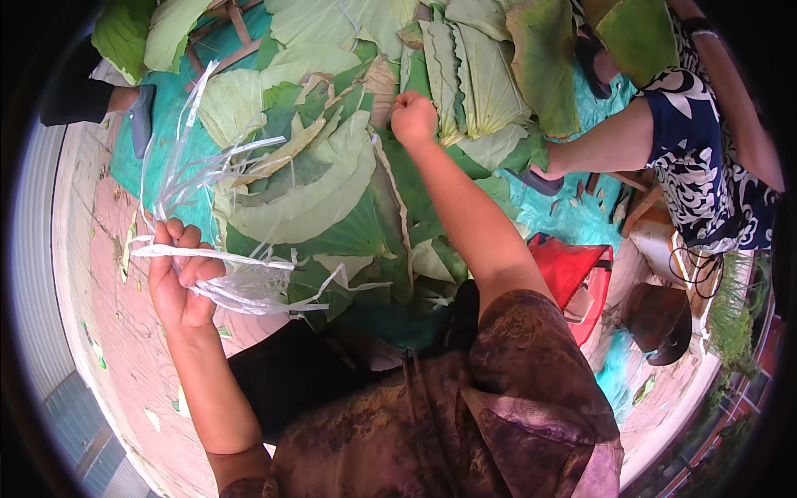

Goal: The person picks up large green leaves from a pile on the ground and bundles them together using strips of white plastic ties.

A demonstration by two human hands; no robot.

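Observation:
My left hand [183,274] is shut on a bundle of white plastic strips [249,289], whose loose ends fan out above and to the right of the fingers. Farther forward, my right hand [414,118] is curled into a fist over large green leaves that look like lotus leaves [311,205]. Whether anything sits inside that fist is hidden. Just right of it lies a stack of folded leaves [476,81]. Some leaves in the heap before me have browned, curled edges.
A person in patterned clothing [691,155] sits at the right, holding a leaf [641,37]. Another person's shoe [142,118] rests on the turquoise sheet [165,168] at left. A red bag [573,274] lies by my right elbow. A wooden frame [236,31] stands at the far left.

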